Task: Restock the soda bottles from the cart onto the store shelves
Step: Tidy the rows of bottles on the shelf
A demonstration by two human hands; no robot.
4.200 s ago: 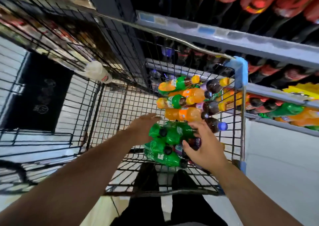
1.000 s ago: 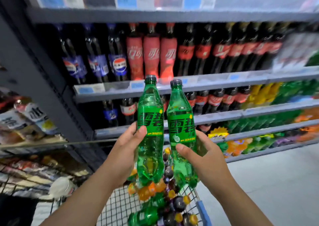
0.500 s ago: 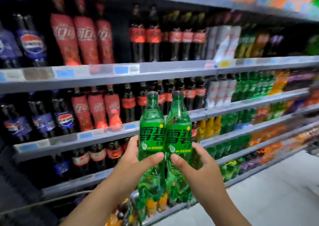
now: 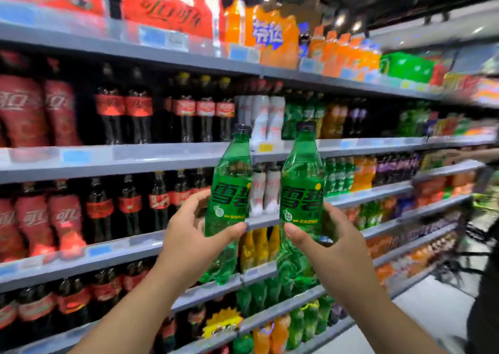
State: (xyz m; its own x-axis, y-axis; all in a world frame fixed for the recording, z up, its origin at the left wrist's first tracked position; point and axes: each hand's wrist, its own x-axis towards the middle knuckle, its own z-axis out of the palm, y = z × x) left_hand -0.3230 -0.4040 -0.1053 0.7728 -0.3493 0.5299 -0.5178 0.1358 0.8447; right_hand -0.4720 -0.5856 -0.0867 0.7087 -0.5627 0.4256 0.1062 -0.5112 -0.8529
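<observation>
Left hand, fingers curled round left green bottle, and right green bottle, gripped by right hand, now stand parted, upright, cart gone from view, nearer shelved green row: placing seems next.

Mid-frame, centre-left green bottle & centre-right green bottle: see-through green plastic, glossy, smooth. Dark plastic caps; thin printed film labels, slight sheen. Across frame, shelf edges: grey metal by look, matt, w/ clear glossy plastic tag strips. Upper centre, cola bottles: dark glossy plastic. Top of frame, packs: shiny shrink-wrap. Lower right, floor: pale, smooth.
</observation>
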